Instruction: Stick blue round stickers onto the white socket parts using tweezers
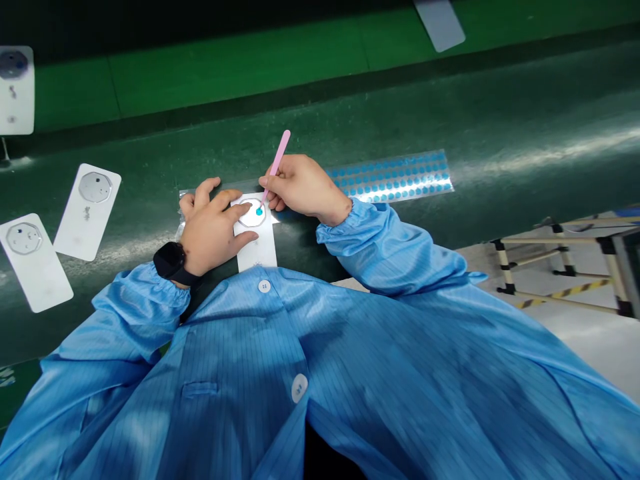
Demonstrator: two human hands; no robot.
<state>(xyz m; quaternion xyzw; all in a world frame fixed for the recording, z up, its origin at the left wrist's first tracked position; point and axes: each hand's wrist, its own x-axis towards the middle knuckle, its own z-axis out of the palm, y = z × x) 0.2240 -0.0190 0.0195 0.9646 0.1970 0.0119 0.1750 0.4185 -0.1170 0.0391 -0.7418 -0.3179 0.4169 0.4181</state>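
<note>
Pink tweezers (279,155) are pinched in my right hand (305,187), their tip pointing down at a small blue dot sticker (259,211). The dot lies within the octagonal outline on a white panel (257,250) in front of me. Whether the tips still grip the dot, I cannot tell. My left hand (213,227) rests over the panel's left side with its fingers spread, its index fingertip near the octagon. Beneath my right wrist, a clear sheet with rows of blue dots (395,177) stretches out to the right.
Two white panels with octagonal areas (87,212) (37,267) lie at the left of the green table (500,120). Another panel (17,100) is at the far left edge, and a pale one (440,25) lies on the green strip beyond. A tubular rack (557,267) stands at right.
</note>
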